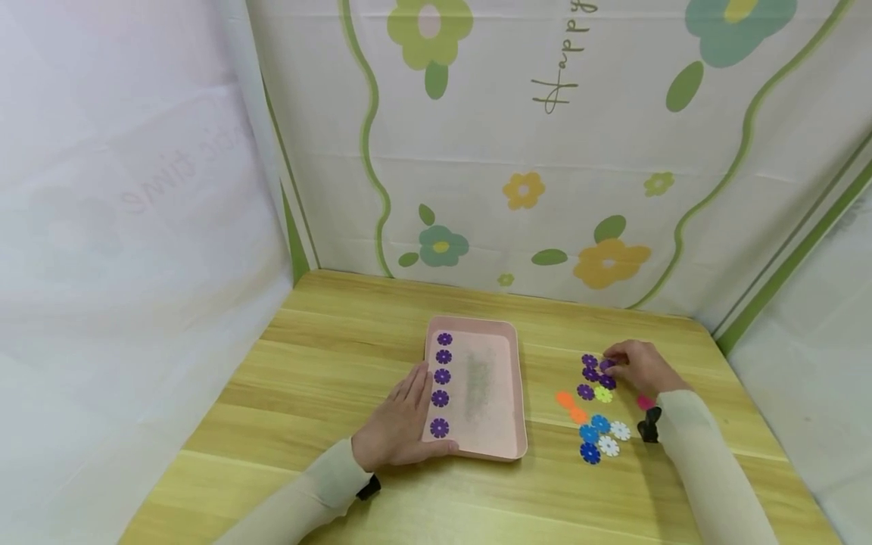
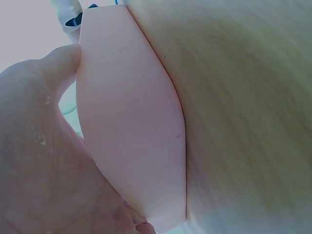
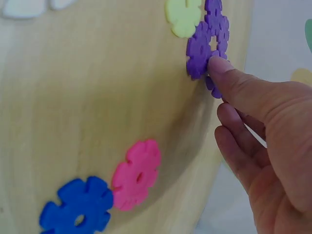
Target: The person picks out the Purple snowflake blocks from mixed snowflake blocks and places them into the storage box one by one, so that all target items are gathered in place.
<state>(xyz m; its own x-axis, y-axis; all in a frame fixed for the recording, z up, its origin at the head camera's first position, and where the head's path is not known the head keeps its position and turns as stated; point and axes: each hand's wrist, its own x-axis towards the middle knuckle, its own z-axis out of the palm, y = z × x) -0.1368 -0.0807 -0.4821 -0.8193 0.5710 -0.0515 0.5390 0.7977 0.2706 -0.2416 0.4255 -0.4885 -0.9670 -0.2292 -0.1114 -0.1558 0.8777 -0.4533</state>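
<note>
Along the left side of a pink tray (image 1: 487, 424), several purple snowflake discs (image 1: 442, 376) lie in a column. My left hand (image 1: 398, 424) rests against the tray's near-left corner, fingers straight along its left side and thumb at the front edge. In the left wrist view, the thumb touches the rim above the pink tray wall (image 2: 131, 107). To the right of the tray, my right hand (image 1: 640, 367) pinches a purple snowflake disc (image 3: 210, 86) between thumb and fingers, over a cluster of loose purple discs (image 1: 589, 361). The thumb partly hides it.
Near that cluster lie a yellow-green disc (image 1: 603, 393), orange discs (image 1: 565, 399), blue discs (image 1: 590, 453), white discs (image 1: 608, 446) and a pink disc (image 3: 137, 175). The wooden table (image 1: 341, 356) meets a flowered cloth backdrop (image 1: 477, 144) at the back.
</note>
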